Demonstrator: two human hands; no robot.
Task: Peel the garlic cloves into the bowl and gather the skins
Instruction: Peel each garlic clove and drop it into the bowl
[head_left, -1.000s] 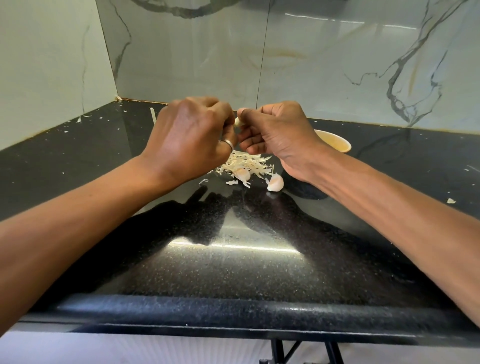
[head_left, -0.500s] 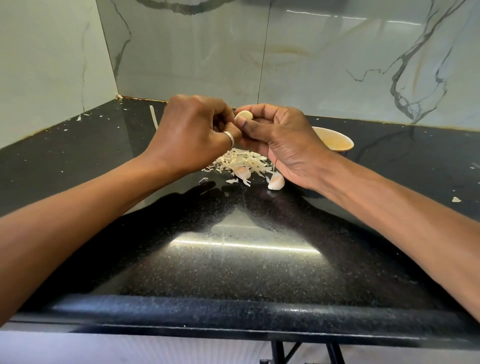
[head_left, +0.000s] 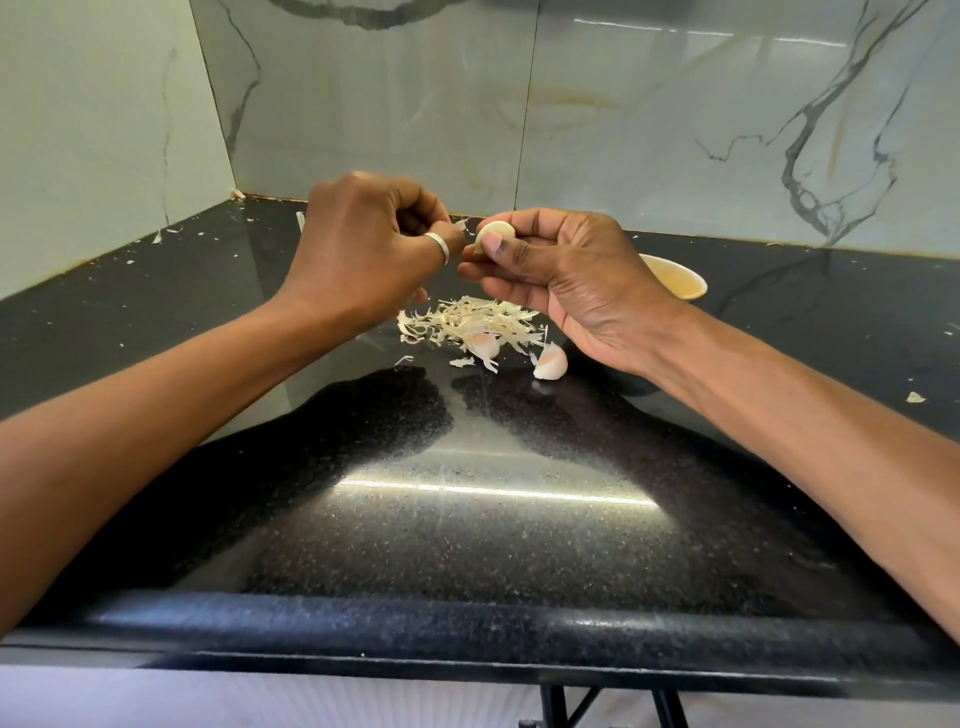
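— Right hand (head_left: 561, 280) pinches peeled clove (head_left: 496, 232), thumb against forefinger, up above the skin pile (head_left: 467, 322).
— Left?
— Left hand (head_left: 363, 249) curled tight, skin scrap (head_left: 460, 224) nipped at its fingertips, just beside the peeled clove.
— Bowl?
— Bowl (head_left: 680, 280) behind right hand, partly hidden, contents unclear. Unpeeled clove (head_left: 484, 344) lies in the pile, second clove (head_left: 551, 362) just beside it, both on countertop (head_left: 467, 545).
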